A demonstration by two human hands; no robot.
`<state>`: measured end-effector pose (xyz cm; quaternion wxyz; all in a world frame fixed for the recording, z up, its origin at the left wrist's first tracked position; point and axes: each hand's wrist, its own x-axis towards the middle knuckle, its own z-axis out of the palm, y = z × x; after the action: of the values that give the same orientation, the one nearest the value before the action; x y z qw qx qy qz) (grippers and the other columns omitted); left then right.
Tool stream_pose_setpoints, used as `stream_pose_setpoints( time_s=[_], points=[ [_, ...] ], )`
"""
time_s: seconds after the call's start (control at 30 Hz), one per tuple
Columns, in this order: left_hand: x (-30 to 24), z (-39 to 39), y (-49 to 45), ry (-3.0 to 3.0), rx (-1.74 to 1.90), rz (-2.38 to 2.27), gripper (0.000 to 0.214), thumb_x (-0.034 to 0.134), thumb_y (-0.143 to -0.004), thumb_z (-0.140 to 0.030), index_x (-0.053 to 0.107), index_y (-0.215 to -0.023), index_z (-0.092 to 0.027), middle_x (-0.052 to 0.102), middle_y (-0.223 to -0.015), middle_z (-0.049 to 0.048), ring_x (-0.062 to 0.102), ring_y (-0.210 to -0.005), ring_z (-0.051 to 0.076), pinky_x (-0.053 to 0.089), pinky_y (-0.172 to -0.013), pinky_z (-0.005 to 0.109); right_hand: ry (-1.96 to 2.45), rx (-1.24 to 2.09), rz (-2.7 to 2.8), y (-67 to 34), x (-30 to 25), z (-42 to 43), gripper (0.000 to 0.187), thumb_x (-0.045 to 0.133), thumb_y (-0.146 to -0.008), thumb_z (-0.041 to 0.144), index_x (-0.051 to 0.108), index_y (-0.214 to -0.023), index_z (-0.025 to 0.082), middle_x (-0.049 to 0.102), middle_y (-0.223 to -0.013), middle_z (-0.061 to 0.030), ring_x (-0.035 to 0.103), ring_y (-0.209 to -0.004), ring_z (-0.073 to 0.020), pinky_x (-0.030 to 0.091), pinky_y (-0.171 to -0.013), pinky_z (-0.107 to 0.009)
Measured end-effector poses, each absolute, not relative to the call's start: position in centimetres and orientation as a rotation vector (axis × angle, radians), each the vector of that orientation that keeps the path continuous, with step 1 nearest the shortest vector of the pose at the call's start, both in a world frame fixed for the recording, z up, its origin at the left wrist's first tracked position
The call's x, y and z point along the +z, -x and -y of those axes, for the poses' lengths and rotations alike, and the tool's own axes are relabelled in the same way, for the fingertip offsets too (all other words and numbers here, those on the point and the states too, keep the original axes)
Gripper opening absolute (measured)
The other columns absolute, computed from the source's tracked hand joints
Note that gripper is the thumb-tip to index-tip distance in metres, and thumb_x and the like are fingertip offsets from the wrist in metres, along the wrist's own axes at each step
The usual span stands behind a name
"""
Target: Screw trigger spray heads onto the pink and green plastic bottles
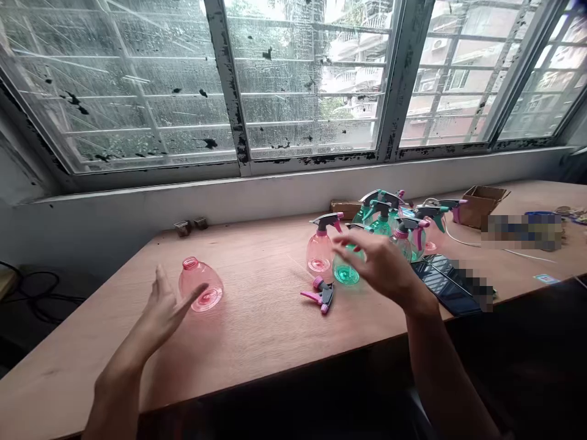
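A pink see-through bottle (197, 275) without a spray head stands tilted on the left of the table. Beside it, fingers and thumb spread, is my left hand (167, 311); its thumb overlaps the bottle in view, and I cannot tell if they touch. A loose grey and pink spray head (322, 294) lies near the middle. My right hand (378, 260) is raised with fingers apart and nothing in it, partly covering a green spray bottle (345, 273). Just left of that hand stands a pink spray bottle (319, 252) with its head on.
Several green, clear and pink spray bottles (380, 225) crowd together at the back right. A dark tablet-like device (447, 284) lies near the front edge. Behind are a cardboard box (479, 205) and a white cable (463, 243). Two small brown objects (182, 228) sit by the wall.
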<state>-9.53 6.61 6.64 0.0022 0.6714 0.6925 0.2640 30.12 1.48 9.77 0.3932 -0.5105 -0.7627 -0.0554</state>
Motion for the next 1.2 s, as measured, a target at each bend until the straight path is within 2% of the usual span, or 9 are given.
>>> stream_pose_setpoints(
  time_s=[0.17, 0.3, 0.43, 0.57, 0.63, 0.77, 0.9, 1.03, 1.2],
  points=[
    [9.9, -3.7, 7.7, -2.18, 1.15, -2.091, 0.101, 0.052, -0.088, -0.068, 0.0, -0.158, -0.016, 0.014, -0.165, 0.0225, 0.015, -0.151, 0.042, 0.022, -0.117, 0.065, 1.672, -0.515, 1.601, -30.9, 8.9, -4.3, 0.045, 0.054, -0.099, 0.035, 0.053, -0.139, 0.015, 0.058, -0.14, -0.0188, 0.06, -0.119, -0.0391, 0.051, -0.094, -0.053],
    [11.2, -0.3, 3.8, -2.381, 1.124, -1.803, 0.073, 0.051, -0.092, -0.061, 0.024, -0.154, -0.032, 0.033, -0.162, 0.0097, 0.026, -0.148, 0.042, 0.031, -0.112, 0.069, 1.917, -0.42, 1.452, -32.5, 8.8, -4.2, 0.039, 0.052, -0.099, 0.037, 0.064, -0.13, 0.016, 0.077, -0.097, -0.0189, 0.073, -0.084, -0.0388, 0.057, -0.069, -0.05],
    [9.4, 1.9, -2.5, -2.704, 1.196, -1.417, 0.072, 0.051, -0.094, -0.058, 0.026, -0.153, -0.025, 0.046, -0.154, 0.0129, 0.03, -0.148, 0.038, 0.027, -0.117, 0.063, 1.586, -0.429, 1.292, -31.2, 10.4, 0.0, 0.037, 0.057, -0.096, 0.04, 0.067, -0.125, 0.018, 0.077, -0.082, -0.0131, 0.074, -0.083, -0.0357, 0.058, -0.077, -0.05],
    [6.3, 1.5, -7.0, -2.957, 1.394, -1.406, 0.083, 0.07, -0.086, -0.046, 0.026, -0.152, -0.019, 0.034, -0.157, 0.0232, 0.019, -0.15, 0.042, 0.025, -0.118, 0.063, 1.141, 0.121, 1.382, -27.0, 11.3, 2.9, 0.04, 0.058, -0.096, 0.039, 0.057, -0.132, 0.02, 0.076, -0.097, -0.0089, 0.075, -0.065, -0.0228, 0.062, -0.062, -0.035],
    [5.4, 0.4, -7.1, -2.927, 1.531, -1.445, 0.081, 0.073, -0.086, -0.041, 0.028, -0.149, -0.019, 0.041, -0.152, 0.0243, 0.029, -0.147, 0.041, 0.032, -0.115, 0.061, 1.015, 0.366, 1.511, -25.5, 11.2, 2.7, 0.038, 0.057, -0.097, 0.037, 0.056, -0.131, 0.02, 0.074, -0.094, -0.006, 0.073, -0.064, -0.0204, 0.06, -0.059, -0.031],
    [5.5, -1.5, -4.4, -2.969, 1.389, -1.393, 0.059, 0.064, -0.093, -0.028, 0.036, -0.145, -0.019, 0.058, -0.138, 0.0176, 0.051, -0.132, 0.032, 0.042, -0.109, 0.051, 1.104, 0.415, 1.778, -24.9, 10.5, 0.8, 0.018, 0.051, -0.098, 0.03, 0.062, -0.11, 0.021, 0.064, -0.068, 0.0024, 0.063, -0.057, -0.0174, 0.049, -0.055, -0.028],
    [6.6, -1.7, -2.8, -2.999, 1.22, -1.558, 0.054, 0.062, -0.093, -0.028, 0.041, -0.143, -0.023, 0.049, -0.148, 0.0164, 0.049, -0.132, 0.036, 0.038, -0.11, 0.057, 1.318, 0.381, 1.844, -25.1, 10.1, -0.2, 0.026, 0.045, -0.1, 0.031, 0.051, -0.076, 0.022, 0.056, -0.059, 0.0043, 0.053, -0.052, -0.016, 0.036, -0.051, -0.028],
    [6.8, -1.6, -2.5, -2.863, 1.046, -1.573, 0.067, 0.068, -0.088, -0.042, 0.038, -0.145, -0.024, 0.056, -0.14, 0.0151, 0.059, -0.119, 0.036, 0.05, -0.097, 0.054, 1.287, 0.488, 1.837, -25.4, 10.1, -0.1, 0.032, 0.043, -0.102, 0.042, 0.05, -0.077, 0.022, 0.058, -0.059, 0.0036, 0.056, -0.053, -0.0161, 0.036, -0.052, -0.027],
    [7.5, -1.4, -1.8, -2.673, 1.044, -1.427, 0.072, 0.076, -0.079, -0.037, 0.04, -0.14, -0.025, 0.055, -0.136, 0.0133, 0.061, -0.116, 0.033, 0.054, -0.089, 0.044, 1.051, 0.73, 2.006, -26.7, 10.4, -0.3, 0.035, 0.054, -0.099, 0.049, 0.053, -0.077, 0.021, 0.064, -0.061, 0.0018, 0.06, -0.053, -0.0158, 0.04, -0.051, -0.025]
  ],
)
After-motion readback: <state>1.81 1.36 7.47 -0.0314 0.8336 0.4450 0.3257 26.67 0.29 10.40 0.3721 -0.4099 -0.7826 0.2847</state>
